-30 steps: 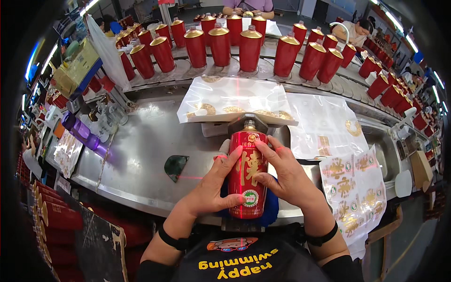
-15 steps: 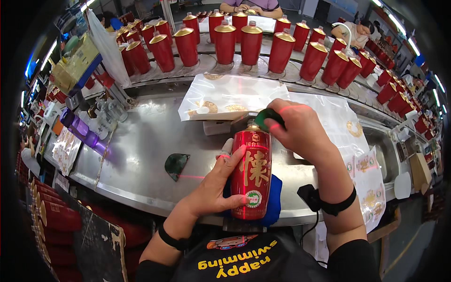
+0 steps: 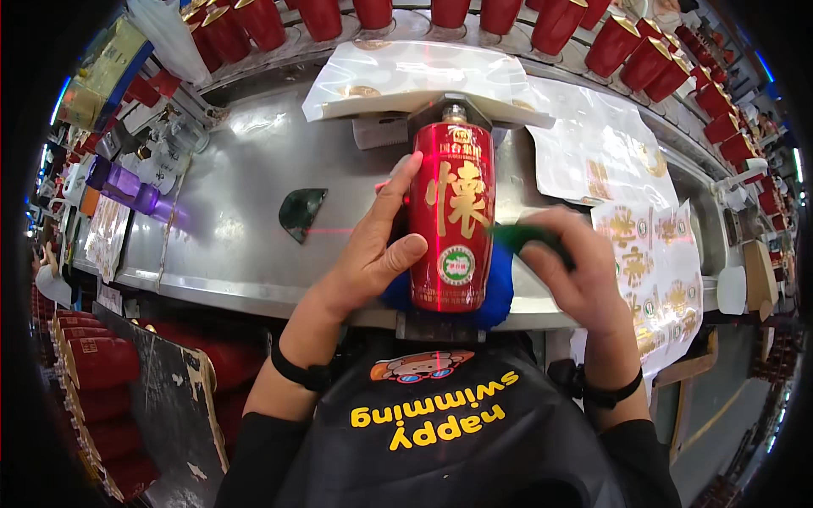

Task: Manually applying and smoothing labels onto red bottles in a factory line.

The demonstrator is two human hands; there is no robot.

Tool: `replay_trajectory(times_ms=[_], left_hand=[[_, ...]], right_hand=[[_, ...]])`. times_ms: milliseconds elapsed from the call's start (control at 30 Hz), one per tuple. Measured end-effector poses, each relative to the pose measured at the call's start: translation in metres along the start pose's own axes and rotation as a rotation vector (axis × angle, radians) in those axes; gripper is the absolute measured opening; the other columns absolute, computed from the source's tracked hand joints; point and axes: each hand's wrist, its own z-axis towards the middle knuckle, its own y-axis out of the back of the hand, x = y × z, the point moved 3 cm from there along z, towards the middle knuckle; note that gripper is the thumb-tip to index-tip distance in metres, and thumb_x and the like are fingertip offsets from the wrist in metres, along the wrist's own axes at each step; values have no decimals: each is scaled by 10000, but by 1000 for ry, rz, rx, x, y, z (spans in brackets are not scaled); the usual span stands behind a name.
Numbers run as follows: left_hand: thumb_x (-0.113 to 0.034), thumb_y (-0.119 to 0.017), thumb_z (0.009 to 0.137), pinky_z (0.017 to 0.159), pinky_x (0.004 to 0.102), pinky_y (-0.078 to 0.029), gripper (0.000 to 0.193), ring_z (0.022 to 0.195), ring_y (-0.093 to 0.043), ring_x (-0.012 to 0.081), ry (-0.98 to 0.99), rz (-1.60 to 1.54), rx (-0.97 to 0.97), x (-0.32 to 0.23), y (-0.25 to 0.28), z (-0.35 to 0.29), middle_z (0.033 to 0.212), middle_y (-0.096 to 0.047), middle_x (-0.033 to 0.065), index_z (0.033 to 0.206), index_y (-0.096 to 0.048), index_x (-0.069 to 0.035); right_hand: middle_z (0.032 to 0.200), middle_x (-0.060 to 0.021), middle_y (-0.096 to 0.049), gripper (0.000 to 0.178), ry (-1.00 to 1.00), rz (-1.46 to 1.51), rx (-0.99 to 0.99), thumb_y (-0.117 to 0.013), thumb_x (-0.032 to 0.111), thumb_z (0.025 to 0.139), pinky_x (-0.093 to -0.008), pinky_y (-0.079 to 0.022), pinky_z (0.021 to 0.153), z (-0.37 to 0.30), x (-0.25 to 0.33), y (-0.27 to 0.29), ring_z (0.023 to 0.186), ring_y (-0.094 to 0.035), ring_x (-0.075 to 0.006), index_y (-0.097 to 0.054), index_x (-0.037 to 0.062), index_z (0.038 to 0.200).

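Note:
A glossy red bottle (image 3: 452,216) with gold lettering and a round white-green emblem lies in front of me, its clear neck pointing away. It rests over a blue cloth (image 3: 500,292) on a dark support at the table's front edge. My left hand (image 3: 373,254) holds the bottle's left side, thumb and forefinger along its edge. Pinched in my right hand (image 3: 580,258) is a dark green scraper (image 3: 525,240), blurred by motion, with its tip at the bottle's right side near the lettering. A second dark green scraper (image 3: 301,212) lies on the steel table to the left.
White sheets with gold prints (image 3: 415,72) lie beyond the bottle, and a sticker sheet (image 3: 648,271) hangs at the right by a sink. Red bottles (image 3: 614,44) line the conveyor behind. A purple water bottle (image 3: 125,186) lies at the left on the metal table (image 3: 229,229).
My right hand with the scraper has come down from the bottle's neck to its right side. My left thumb has lifted off the bottle's front toward its left edge. The view has tilted downward.

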Motion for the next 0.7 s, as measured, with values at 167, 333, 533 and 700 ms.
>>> replay_trajectory(times_ms=[167, 333, 533, 700], left_hand=[[-632, -652, 789, 1163, 412, -150, 1080, 1444, -176, 338, 44, 108, 8, -3, -9, -9, 1555, -175, 222, 1537, -100, -83], [-618, -715, 736, 1167, 426, -145, 1160, 1456, -140, 348, 34, 159, 26, 5, -10, -13, 1564, -135, 225, 1542, -57, -105], [-592, -727, 740, 1168, 424, -144, 1164, 1459, -129, 342, 33, 118, 45, 4, -9, -9, 1567, -123, 227, 1544, -30, -118], [-578, -717, 761, 1169, 421, -133, 1169, 1459, -123, 351, 19, 208, 65, -3, -5, -11, 1572, -110, 221, 1532, -9, -59]], right_hand=[[1335, -272, -491, 598, 257, -223, -56, -584, -109, 766, -419, -455, 966, -20, -20, -31, 1143, -543, -398, -539, 76, 1333], [1425, -292, -389, 630, 263, -252, -9, -584, -85, 730, -435, -424, 1016, -30, -16, -52, 1200, -510, -412, -577, 147, 1315], [1428, -292, -384, 653, 262, -269, -14, -591, -85, 714, -448, -418, 1016, -28, -19, -52, 1203, -502, -417, -583, 174, 1314], [1395, -290, -411, 659, 290, -265, -13, -606, -79, 684, -452, -428, 994, -25, -13, -45, 1170, -513, -418, -582, 147, 1303]])
